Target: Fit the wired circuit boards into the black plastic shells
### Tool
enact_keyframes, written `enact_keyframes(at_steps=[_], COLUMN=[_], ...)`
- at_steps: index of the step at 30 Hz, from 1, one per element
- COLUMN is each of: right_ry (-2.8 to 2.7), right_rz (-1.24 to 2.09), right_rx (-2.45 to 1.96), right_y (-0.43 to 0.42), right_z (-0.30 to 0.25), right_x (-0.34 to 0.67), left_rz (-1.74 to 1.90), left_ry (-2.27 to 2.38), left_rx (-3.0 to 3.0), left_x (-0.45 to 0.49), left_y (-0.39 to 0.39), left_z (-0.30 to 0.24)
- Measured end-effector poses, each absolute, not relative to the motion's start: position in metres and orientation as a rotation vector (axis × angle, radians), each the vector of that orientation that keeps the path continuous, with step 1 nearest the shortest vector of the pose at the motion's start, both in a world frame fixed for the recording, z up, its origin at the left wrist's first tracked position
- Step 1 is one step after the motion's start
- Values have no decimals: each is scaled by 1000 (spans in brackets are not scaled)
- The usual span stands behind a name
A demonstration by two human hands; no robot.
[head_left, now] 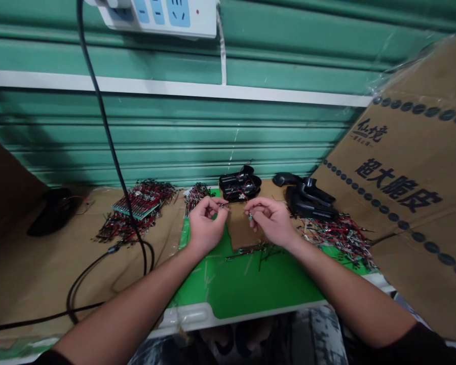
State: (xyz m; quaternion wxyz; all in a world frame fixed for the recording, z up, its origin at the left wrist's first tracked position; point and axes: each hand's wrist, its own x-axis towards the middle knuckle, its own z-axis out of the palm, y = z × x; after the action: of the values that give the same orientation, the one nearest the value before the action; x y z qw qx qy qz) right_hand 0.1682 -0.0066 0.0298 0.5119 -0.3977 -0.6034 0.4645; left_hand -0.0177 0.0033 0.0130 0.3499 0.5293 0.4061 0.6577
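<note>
My left hand is closed in a pinch, thumb against index finger, on a small dark wired part. To its right, my right hand also pinches, with a tiny greenish circuit board showing at its fingertips. A thin wire seems to run between the two hands, but its ends are too small to make out. Both hands are above a piece of brown cardboard on the green tabletop. Several small boards with wires lie at the cardboard's near edge.
Black plastic housings stand behind my hands, with more black housings at right. Wired boards lie in a left pile and a right heap. A black cable hangs at left. A cardboard box walls the right side.
</note>
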Motion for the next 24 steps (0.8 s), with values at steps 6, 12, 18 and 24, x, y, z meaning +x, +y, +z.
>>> enact_keyframes(at_steps=[6, 12, 18, 24], right_ry=[-1404, -1420, -1501, -2078], right_rz=[1037, 1098, 950, 829], right_rx=[-991, -1009, -1107, -1025], right_y=[-1, 1, 5, -1], right_z=[25, 25, 22, 41], right_x=[171, 171, 174, 191], left_rz=[1713, 1728, 1751, 1775], left_ry=[1028, 1009, 976, 933], left_rx=[1386, 1397, 1343, 1283], left_x=[-18, -19, -20, -20], left_y=[1, 2, 3, 3], left_z=[15, 17, 16, 21])
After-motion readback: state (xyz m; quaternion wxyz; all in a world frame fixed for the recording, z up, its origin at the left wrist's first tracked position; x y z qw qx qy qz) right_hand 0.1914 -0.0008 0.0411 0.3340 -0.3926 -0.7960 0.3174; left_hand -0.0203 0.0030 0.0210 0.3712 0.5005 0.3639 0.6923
